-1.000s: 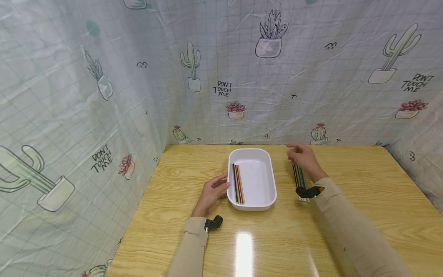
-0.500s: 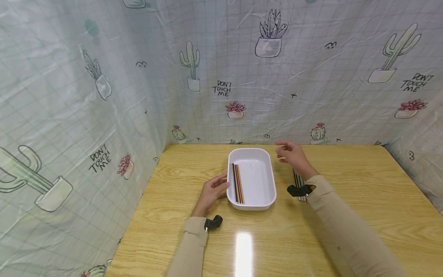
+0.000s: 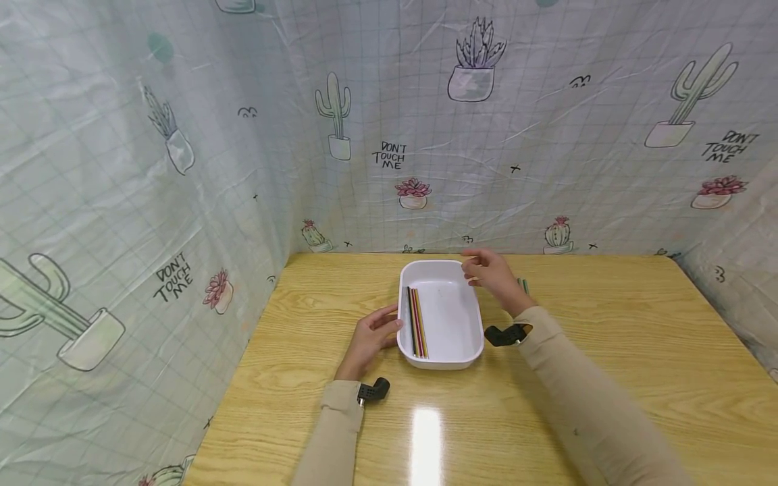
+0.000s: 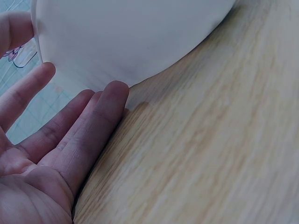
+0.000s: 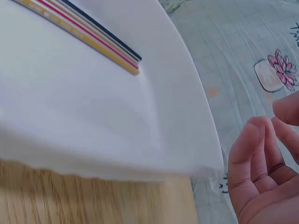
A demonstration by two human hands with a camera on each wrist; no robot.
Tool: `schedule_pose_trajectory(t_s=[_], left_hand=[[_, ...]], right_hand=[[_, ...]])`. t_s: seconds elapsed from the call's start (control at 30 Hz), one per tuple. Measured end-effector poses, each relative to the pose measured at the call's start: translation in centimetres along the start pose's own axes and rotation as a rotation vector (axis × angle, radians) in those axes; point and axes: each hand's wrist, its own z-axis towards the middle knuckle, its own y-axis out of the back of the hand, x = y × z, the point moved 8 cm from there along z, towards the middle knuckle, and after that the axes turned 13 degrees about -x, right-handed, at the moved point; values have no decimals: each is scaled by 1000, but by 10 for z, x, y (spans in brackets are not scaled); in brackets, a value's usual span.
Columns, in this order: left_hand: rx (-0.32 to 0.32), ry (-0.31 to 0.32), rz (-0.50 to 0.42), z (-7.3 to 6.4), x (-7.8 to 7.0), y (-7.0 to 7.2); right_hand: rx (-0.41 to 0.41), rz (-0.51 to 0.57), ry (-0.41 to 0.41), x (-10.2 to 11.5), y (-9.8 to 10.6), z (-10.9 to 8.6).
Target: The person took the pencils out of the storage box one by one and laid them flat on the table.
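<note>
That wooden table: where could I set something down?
Bare wood lies between the left hand and the left edge of the table, between the sleeves this side of the white tray, and right of the right sleeve. Crowded: the tray's right side, with the right hand and green sticks.

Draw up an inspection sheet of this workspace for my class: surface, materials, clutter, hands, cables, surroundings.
Surface: wood-grain table, with a bright reflection in front of the tray.
Materials: white tray with slim coloured sticks side by side along its left wall; green sticks outside it, mostly hidden behind the right arm.
Clutter: nothing seen.
Hands: left hand touches the tray's left side; right hand is by its far right corner, holding nothing visible.
Cables: nothing seen.
Surroundings: sheeting printed with potted plants and "DON'T TOUCH ME".
</note>
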Motion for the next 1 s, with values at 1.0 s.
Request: schedule_pose_trajectory(t_s=[1.0], left_hand=[[1, 5, -22, -1, 2, -1]], right_hand=[[38, -19, -71, -1, -76, 8]])
